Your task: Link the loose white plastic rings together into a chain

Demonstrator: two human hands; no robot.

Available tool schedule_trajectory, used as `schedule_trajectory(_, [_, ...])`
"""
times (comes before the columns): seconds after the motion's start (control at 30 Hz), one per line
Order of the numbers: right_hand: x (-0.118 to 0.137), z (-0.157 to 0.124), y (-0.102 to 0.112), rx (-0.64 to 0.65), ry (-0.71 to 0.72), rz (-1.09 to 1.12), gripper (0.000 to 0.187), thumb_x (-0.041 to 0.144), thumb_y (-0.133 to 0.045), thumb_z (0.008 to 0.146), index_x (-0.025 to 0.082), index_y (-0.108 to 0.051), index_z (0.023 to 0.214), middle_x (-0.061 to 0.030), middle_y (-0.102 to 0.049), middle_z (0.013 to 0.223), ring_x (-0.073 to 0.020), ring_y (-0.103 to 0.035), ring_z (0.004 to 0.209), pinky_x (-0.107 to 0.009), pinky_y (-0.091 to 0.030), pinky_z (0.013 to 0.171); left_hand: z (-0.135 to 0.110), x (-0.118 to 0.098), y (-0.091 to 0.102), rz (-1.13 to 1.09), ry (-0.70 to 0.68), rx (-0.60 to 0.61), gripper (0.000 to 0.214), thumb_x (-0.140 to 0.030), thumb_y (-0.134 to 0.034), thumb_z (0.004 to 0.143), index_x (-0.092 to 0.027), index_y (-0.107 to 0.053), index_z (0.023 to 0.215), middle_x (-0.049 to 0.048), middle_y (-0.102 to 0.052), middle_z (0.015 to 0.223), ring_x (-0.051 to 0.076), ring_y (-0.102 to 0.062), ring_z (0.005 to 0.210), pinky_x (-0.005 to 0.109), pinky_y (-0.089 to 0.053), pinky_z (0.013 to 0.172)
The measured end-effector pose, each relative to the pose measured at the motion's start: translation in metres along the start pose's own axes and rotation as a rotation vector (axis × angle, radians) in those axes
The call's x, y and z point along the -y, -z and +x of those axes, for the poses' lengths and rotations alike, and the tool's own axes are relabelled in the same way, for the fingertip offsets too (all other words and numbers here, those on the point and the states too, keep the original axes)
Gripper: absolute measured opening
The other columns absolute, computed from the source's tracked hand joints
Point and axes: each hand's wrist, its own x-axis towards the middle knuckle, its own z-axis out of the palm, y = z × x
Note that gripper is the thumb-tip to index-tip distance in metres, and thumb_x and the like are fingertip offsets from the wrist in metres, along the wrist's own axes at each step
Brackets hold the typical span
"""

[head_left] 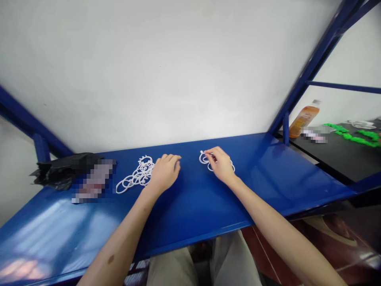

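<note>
Both forearms extend forward from the lower edge of the view over the blue table (193, 206), converging slightly toward its rear half.

The left hand (165, 171) lies palm down on the table surface. Its fingers are loosely curled and point toward the right. The grip is released, and nothing is seen held in it. The heel of this hand sits just beside the large pile of white rings (137, 174), at the pile's right edge.

The right hand (220, 165) is also palm down, with the wrist angled inward. Its fingers rest on top of the small cluster of white rings (204, 159) and cover most of it (only the left loops and a sliver at the right show). Whether the fingertips pinch a ring or merely press on the cluster cannot be told.

The two ring groups are well apart, with bare table between the hands.

Surroundings:
- A crumpled black bag (59, 171) lies at the far left of the table, next to a blurred patch.
- A white wall (149, 59) stands directly behind the table.
- A blue frame post (315, 67) rises at the right rear corner.
- Beyond the post, an orange bottle (303, 119) and green pieces (351, 135) sit on a separate dark surface.

Nothing stands between either hand and its nearest rings.
</note>
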Motion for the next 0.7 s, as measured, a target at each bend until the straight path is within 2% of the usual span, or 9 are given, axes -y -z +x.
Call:
schedule_trajectory(0.1, [-0.034,0.012,0.024,-0.102,-0.222,-0.123,0.019,0.026,-0.057,0.093,0.019,-0.074,0.098,-0.008,-0.071,0.098,-0.0185,-0.066,0.078,-0.033,-0.053,0.08,-0.003,0.029,0.007,0.138,0.025,0.143,0.043,-0.006,-0.042,0.084,-0.021,-0.07,0.112,0.0108,-0.068,0.117,0.032,-0.055,0.108,0.046,-0.043,0.091])
schedule_trajectory(0.17, [-0.058,0.015,0.036,-0.065,-0.39,-0.168,0.018,0.025,-0.059,0.09,0.02,-0.075,0.095,-0.0066,-0.073,0.095,-0.019,-0.067,0.081,-0.033,-0.052,0.083,-0.006,0.043,0.01,0.133,0.002,0.226,0.047,-0.003,-0.043,0.078,-0.028,-0.074,0.103,0.0073,-0.069,0.114,0.029,-0.055,0.105,0.044,-0.042,0.089])
schedule_trajectory(0.3, [-0.085,0.016,0.042,0.02,-0.605,-0.11,0.014,0.024,-0.066,0.083,0.02,-0.075,0.094,-0.0034,-0.077,0.091,-0.018,-0.07,0.084,-0.029,-0.052,0.08,-0.009,0.055,0.011,0.101,0.004,0.254,0.046,-0.006,-0.043,0.078,-0.031,-0.075,0.099,0.005,-0.07,0.115,0.029,-0.056,0.102,0.045,-0.04,0.089])
schedule_trajectory(0.37, [-0.086,0.015,0.039,0.05,-0.633,-0.081,0.013,0.025,-0.067,0.082,0.02,-0.075,0.091,-0.0032,-0.077,0.089,-0.0177,-0.07,0.083,-0.028,-0.052,0.077,-0.009,0.056,0.009,0.079,0.002,0.249,0.042,-0.01,-0.042,0.081,-0.031,-0.075,0.099,0.0053,-0.071,0.113,0.029,-0.056,0.102,0.046,-0.04,0.09])
schedule_trajectory(0.5, [-0.079,0.015,0.034,0.134,-0.571,-0.086,0.013,0.024,-0.064,0.083,0.022,-0.076,0.086,-0.0019,-0.077,0.089,-0.0179,-0.07,0.083,-0.028,-0.051,0.078,-0.008,0.061,0.003,0.03,-0.014,0.215,0.034,-0.023,-0.042,0.088,-0.03,-0.074,0.095,0.0058,-0.074,0.108,0.03,-0.056,0.099,0.047,-0.038,0.089])
schedule_trajectory(0.7, [-0.074,0.015,0.035,0.131,-0.556,-0.116,0.019,0.028,-0.058,0.087,0.021,-0.076,0.086,-0.0026,-0.077,0.089,-0.0185,-0.07,0.085,-0.028,-0.051,0.08,-0.006,0.065,0.001,-0.026,0.018,0.153,0.029,-0.037,-0.046,0.092,-0.03,-0.073,0.088,0.0058,-0.076,0.101,0.029,-0.055,0.098,0.047,-0.035,0.092])
